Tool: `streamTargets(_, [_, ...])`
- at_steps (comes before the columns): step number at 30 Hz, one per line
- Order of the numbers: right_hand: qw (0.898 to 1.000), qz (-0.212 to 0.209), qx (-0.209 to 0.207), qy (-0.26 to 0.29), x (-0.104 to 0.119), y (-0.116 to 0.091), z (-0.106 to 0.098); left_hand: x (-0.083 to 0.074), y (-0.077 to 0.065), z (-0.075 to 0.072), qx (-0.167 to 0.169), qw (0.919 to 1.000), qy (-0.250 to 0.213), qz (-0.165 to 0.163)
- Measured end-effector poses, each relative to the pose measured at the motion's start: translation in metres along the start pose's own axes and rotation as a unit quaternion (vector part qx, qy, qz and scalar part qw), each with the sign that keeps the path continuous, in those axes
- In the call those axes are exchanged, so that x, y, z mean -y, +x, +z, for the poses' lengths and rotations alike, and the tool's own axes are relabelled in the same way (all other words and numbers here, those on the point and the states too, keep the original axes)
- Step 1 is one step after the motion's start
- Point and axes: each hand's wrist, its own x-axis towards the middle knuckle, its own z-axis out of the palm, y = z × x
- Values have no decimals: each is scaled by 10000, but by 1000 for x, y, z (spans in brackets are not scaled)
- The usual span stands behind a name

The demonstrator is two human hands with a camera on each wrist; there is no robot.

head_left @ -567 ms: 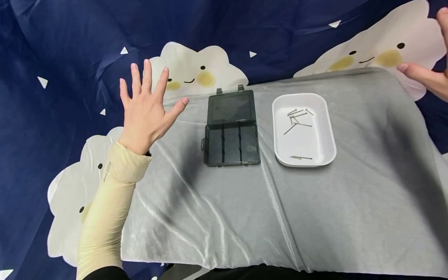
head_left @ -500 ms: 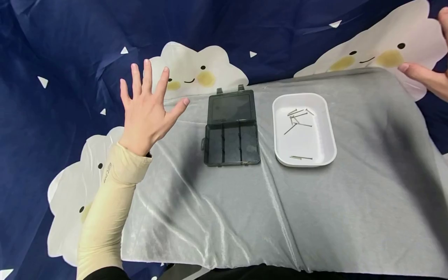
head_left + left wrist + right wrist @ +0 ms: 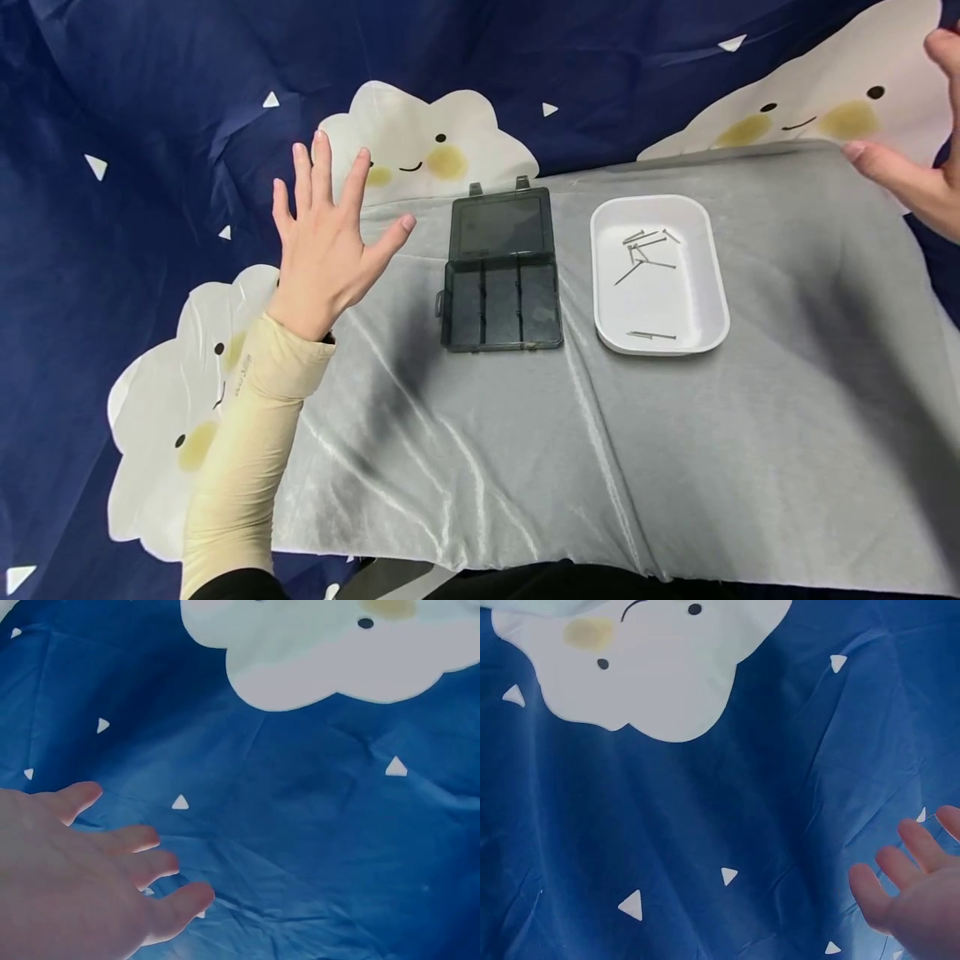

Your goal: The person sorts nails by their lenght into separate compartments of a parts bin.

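My left hand (image 3: 322, 250) is raised with its fingers spread, left of a dark see-through compartment box (image 3: 501, 304), and touches nothing. The box lies with its lid (image 3: 501, 225) laid back, and its bottom has narrow dividers. To its right stands a white tray (image 3: 637, 321) with several nails (image 3: 649, 264) in a loose group and a few more near its front end. At the far right edge of the head view, my right hand (image 3: 926, 179) is partly cut off, raised with straight fingers. The right wrist view shows that hand (image 3: 922, 900) holding nothing.
A grey cloth (image 3: 525, 467) covers the table, with creases running towards the front edge. Behind it hangs a dark blue sheet (image 3: 600, 67) printed with white clouds and small triangles. A beige sleeve (image 3: 255, 442) covers the left forearm.
The head view has shifted slightly, so the box, tray and left hand appear a little further right. The right hand shows slightly more inside the frame. Box and nails look unchanged.
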Motion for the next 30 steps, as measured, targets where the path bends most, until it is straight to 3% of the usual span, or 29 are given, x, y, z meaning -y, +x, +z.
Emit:
streamTargets(5, [9981, -490, -110, 354, 5, -1, 5, 0, -5, 7, 3, 9989, -458, -101])
streamTargets(13, [9969, -716, 21, 336, 16, -10, 10, 1, -12, 27, 10, 9936, -1058, -383])
streamTargets(20, [9981, -552, -30, 260, 27, -23, 20, 4, -18, 52, 83, 9877, -1450, -583])
streamTargets(23, [9987, -438, 169, 172, 32, -28, 23, 5, -22, 64, 126, 9852, -1577, -654])
streamTargets(30, [9976, -311, 261, 569, 39, -40, 38, 10, -32, 98, 215, 9753, -1987, -945])
